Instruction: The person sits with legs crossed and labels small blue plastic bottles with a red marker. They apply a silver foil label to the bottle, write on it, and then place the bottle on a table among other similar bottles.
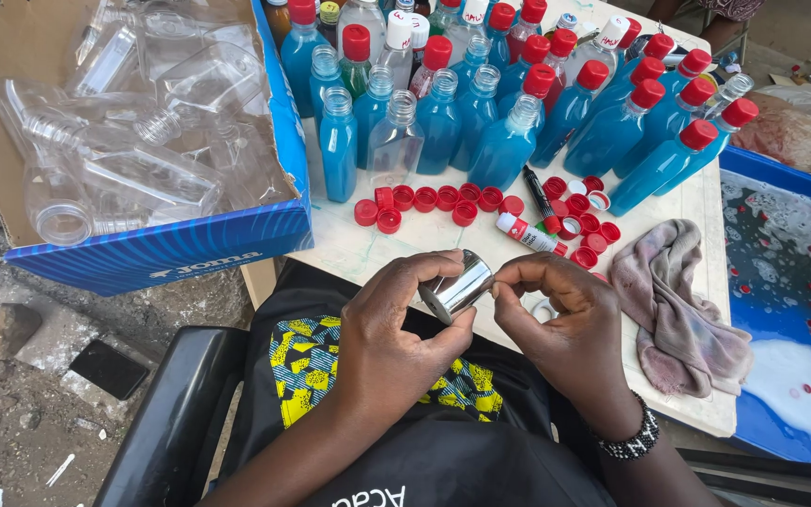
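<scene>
Both hands grip one shiny metal cylinder (455,287) — left hand (396,329) fingers wrapped, right hand (565,319) pinching its end.

The left hand's fingers (424,272) hide perhaps half the shiny roll (455,287).

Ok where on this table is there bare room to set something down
A bare strip of the table lies between the row of red caps and the near edge, beside the blue box. A smaller patch sits between the rag and the blue bottles. The back is crowded with bottles; the left hand and right hand hold a shiny cylinder.
</scene>
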